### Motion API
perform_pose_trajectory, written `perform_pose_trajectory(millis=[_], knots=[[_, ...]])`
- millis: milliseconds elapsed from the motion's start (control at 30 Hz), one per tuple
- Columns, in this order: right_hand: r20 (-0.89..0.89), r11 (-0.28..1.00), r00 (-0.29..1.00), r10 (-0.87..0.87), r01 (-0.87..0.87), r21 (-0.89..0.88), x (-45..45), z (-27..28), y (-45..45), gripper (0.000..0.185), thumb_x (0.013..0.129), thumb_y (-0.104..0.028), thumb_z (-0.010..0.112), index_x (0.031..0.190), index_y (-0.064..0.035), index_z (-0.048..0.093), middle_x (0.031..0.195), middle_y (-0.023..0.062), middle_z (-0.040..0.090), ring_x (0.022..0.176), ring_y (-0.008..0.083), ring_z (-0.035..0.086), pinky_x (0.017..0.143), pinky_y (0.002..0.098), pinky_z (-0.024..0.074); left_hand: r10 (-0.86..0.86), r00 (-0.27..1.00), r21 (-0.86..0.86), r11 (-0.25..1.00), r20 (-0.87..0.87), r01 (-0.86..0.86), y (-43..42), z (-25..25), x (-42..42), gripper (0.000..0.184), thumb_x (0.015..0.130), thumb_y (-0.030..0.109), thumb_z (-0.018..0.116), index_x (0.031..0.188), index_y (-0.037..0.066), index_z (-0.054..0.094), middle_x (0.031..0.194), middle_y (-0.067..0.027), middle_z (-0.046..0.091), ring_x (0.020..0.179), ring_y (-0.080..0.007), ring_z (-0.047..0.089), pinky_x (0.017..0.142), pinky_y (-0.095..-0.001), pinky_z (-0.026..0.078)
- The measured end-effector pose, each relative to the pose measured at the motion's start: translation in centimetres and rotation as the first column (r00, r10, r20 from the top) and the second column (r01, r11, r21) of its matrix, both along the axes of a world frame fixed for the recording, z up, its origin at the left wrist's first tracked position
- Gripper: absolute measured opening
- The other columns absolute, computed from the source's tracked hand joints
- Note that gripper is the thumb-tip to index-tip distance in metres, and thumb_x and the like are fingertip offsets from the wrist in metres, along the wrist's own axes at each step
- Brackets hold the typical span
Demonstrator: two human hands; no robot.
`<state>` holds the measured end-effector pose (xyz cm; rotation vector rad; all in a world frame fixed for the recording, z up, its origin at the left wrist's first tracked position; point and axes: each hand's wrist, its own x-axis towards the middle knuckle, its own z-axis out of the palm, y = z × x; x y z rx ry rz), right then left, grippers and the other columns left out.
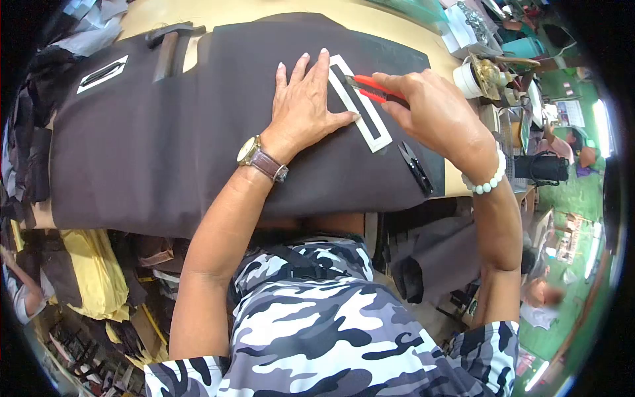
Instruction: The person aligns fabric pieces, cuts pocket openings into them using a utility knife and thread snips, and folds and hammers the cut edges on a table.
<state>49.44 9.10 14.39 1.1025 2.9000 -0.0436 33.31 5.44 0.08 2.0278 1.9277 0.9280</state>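
Fingers of the left hand (297,112) spread flat on the dark cloth (152,152), thumb on the white frame (380,143) at upper centre, seemingly against slipping; the right hand (442,109) grips a red cutter (365,81), tip low, probably for control.

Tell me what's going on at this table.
Someone is working on a white rectangular frame on a large dark cloth. Their left hand is spread flat, thumb on the frame's edge, while their right hand holds a red-handled tool with its tip at the frame's upper part. Black snips lie beside the frame. Over to the left are a hammer and a smaller white piece with something dark on it.
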Motion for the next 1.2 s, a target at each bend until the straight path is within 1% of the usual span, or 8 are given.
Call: perform_pose_trajectory(millis=[200,667,800,900,967,1033,1133,1200], knots=[[0.111,0.996,0.99,-0.089,0.091,-0.012,0.4,0.9,-2.3,0.032,0.079,-0.012,0.059,0.111,-0.0116,0.063,0.08,0.0196,0.064,0.071,0.0338,0.063,0.065,0.0425,0.0516,-0.004,1.0,0.055,0.998,0.023,0.003,-0.2,0.2,0.1,0.104,0.064,0.051,0.073,0.138,-0.006,0.026,0.131,-0.0235,0.045,0.131,-0.0355,0.031,0.109,-0.0535,0.014],[0.208,0.986,0.963,-0.169,0.168,0.02,5.0,0.2,-7.5,0.045,0.081,-0.013,0.061,0.125,-0.0126,0.053,0.069,0.0109,0.056,0.062,0.0285,0.059,0.058,0.0415,0.0459,-0.01,0.999,-0.021,1.0,-0.039,0.01,-0.1,0.5,0.0,0.101,0.066,0.062,0.068,0.138,0.001,0.032,0.142,-0.0208,0.034,0.135,-0.0327,0.025,0.11,-0.0519,0.013],[0.053,0.989,0.988,-0.144,0.146,-0.028,5.9,-0.2,-7.4,0.046,0.08,-0.013,0.063,0.124,-0.0102,0.054,0.072,0.0129,0.061,0.064,0.0287,0.061,0.059,0.0394,0.0473,-0.017,0.998,-0.032,0.999,-0.059,0.015,-0.1,0.9,0.0,0.101,0.068,0.058,0.069,0.139,-0.001,0.029,0.141,-0.0211,0.034,0.135,-0.0337,0.026,0.109,-0.0537,0.013],[-0.297,0.984,0.953,-0.067,0.014,-0.175,9.0,-1.0,-3.9,0.042,0.08,-0.015,0.065,0.119,-0.005,0.056,0.074,0.0139,0.066,0.066,0.0243,0.064,0.061,0.0335,0.0486,-0.059,0.989,-0.043,0.997,0.133,0.066,0.1,1.7,-0.8,0.105,0.068,0.052,0.072,0.14,-0.005,0.022,0.139,-0.0277,0.034,0.134,-0.039,0.026,0.109,-0.052,0.015],[-0.295,0.878,0.858,-0.421,0.303,-0.372,9.0,0.4,-2.3,0.033,0.083,-0.017,0.064,0.111,-0.0012,0.059,0.071,0.0122,0.064,0.065,0.022,0.062,0.063,0.0318,0.0486,-0.012,0.976,0.035,0.999,0.217,0.004,-0.1,2.7,-2.2,0.097,0.075,0.05,0.067,0.141,-0.004,0.02,0.14,-0.0284,0.031,0.135,-0.0389,0.024,0.108,-0.0487,0.021],[-0.35,0.766,0.687,-0.637,0.511,-0.39,9.2,-2.1,0.4,0.03,0.081,-0.022,0.062,0.098,0.0017,0.06,0.08,0.0186,0.066,0.071,0.0323,0.064,0.067,0.0371,0.0486,0.123,0.992,-0.05,0.991,0.039,-0.121,-0.3,4.8,-4.0,0.087,0.082,0.048,0.061,0.141,-0.002,0.022,0.142,-0.0269,0.029,0.135,-0.0363,0.023,0.11,-0.0428,0.021],[-0.606,0.868,0.64,-0.473,0.457,-0.195,9.5,-8.5,3.7,0.029,0.082,-0.024,0.061,0.094,0.002,0.06,0.084,0.0187,0.064,0.075,0.0326,0.062,0.07,0.0385,0.0475,0.28,0.918,-0.086,0.945,-0.279,-0.315,0.7,4.5,-8.1,0.076,0.088,0.053,0.047,0.139,0.0,0.029,0.14,-0.0244,0.033,0.134,-0.0362,0.027,0.107,-0.0527,0.023],[-0.593,0.881,0.693,-0.41,0.47,-0.06,8.8,-10.4,4.4,0.03,0.083,-0.028,0.061,0.093,-0.0003,0.063,0.091,0.0174,0.06,0.087,0.0327,0.057,0.078,0.0399,0.0445,0.365,0.882,-0.147,0.895,-0.297,-0.42,1.0,2.9,-10.4,0.073,0.087,0.047,0.053,0.136,-0.003,0.031,0.138,-0.0219,0.037,0.133,-0.0365,0.028,0.103,-0.0604,0.024]])
